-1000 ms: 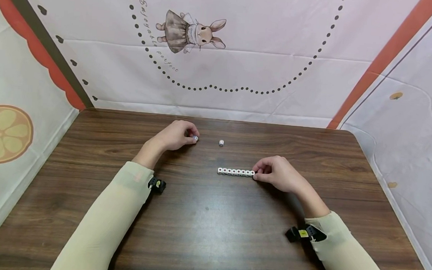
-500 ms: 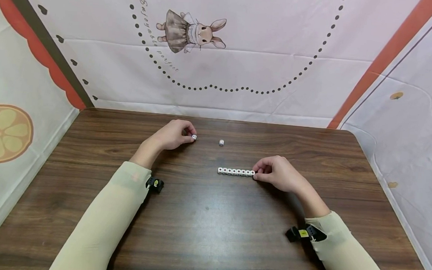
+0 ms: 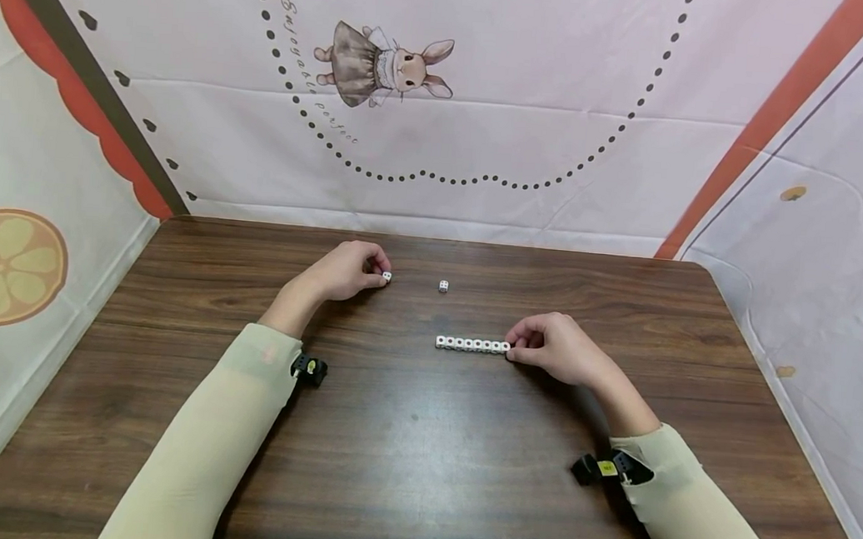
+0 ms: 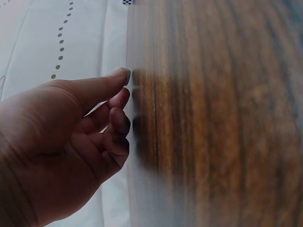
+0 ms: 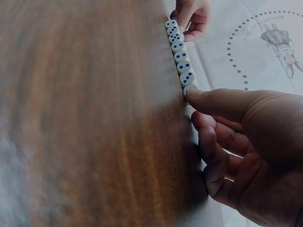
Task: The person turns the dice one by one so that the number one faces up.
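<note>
Near the table's far edge, my left hand (image 3: 346, 272) pinches a small white die (image 3: 387, 276) between thumb and fingertips. In the left wrist view that die is hidden behind the thumb (image 4: 106, 87). A row of several white dice (image 3: 471, 345) lies side by side on the table, red pips on top. Blue pips show on their near sides in the right wrist view. My right hand (image 3: 556, 345) holds the right end die (image 5: 189, 88) of the row, thumb pressed on its near side. A single die (image 3: 443, 286) sits apart behind the row.
The brown wood-grain table (image 3: 410, 468) carries the dice. Behind it hangs a pale printed cloth (image 3: 486, 140) with a rabbit figure, and more cloth hangs at both sides. Black wrist cameras (image 3: 310, 370) sit at both sleeve cuffs.
My left hand has shifted slightly to the left, and the die in its fingers has turned a little. The right hand and the row have stayed in place.
</note>
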The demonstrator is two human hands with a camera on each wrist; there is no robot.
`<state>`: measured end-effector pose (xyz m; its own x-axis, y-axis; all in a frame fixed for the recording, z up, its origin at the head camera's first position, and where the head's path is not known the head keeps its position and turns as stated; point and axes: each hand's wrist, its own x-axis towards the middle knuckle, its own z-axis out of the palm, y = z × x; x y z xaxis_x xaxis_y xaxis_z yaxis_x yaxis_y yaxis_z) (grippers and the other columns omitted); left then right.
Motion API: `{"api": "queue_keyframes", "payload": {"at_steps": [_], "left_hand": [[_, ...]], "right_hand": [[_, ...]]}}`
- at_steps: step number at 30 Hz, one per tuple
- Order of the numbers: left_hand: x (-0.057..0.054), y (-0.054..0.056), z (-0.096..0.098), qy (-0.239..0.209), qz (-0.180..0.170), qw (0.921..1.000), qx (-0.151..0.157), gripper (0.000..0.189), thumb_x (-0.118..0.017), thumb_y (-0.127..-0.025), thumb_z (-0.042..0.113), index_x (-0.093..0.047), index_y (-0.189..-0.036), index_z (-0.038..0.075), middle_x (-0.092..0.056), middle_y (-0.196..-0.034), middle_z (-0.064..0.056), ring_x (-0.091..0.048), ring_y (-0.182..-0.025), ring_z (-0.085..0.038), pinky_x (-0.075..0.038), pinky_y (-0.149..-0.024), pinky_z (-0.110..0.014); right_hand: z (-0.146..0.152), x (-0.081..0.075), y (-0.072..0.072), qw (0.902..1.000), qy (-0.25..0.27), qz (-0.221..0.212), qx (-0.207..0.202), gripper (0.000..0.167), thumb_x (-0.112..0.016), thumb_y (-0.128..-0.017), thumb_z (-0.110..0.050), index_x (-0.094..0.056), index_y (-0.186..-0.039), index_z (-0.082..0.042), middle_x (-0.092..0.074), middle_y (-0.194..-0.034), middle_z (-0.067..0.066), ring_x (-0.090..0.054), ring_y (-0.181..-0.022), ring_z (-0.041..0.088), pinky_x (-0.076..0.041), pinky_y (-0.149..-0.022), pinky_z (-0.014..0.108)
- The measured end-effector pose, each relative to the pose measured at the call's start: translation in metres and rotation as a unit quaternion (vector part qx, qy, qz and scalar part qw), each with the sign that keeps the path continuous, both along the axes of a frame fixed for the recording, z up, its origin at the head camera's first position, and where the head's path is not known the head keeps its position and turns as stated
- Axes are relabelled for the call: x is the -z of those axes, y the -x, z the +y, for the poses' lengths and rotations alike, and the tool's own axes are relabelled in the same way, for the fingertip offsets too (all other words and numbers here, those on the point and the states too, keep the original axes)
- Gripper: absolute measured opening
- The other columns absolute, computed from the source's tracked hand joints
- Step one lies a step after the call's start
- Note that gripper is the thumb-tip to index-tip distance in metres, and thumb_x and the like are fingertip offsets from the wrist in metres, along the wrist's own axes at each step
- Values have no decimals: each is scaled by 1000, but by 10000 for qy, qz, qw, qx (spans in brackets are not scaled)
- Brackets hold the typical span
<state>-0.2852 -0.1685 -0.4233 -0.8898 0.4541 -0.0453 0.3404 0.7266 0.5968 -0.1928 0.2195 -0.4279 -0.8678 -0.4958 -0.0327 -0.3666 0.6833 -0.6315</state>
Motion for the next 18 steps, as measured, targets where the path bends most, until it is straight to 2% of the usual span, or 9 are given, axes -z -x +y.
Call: {"api": "queue_keyframes", "payload": {"at_steps": [14,18], "left_hand": [[-3,-3,2,166,-41,9998,-84,19,-83,-95,18,-68,-101,7,-64,-93,-6,-58,-88,-23,-46,-85,-39],[-2,-3,3,174,-73,9998,-54,27,-85,-93,17,-66,-107,5,-63,-98,-8,-58,-92,-25,-46,-88,-41]], "right_hand": [[1,1,0,10000,5,16,-19,7,-84,-93,-16,-78,-97,-17,-67,-79,-9,-62,-74,12,-50,-70,31],[1,2,0,10000,-3,15,-14,7,-84,-93,-16,-78,-97,-18,-67,-79,-9,-62,-74,12,-50,-70,31]]}}
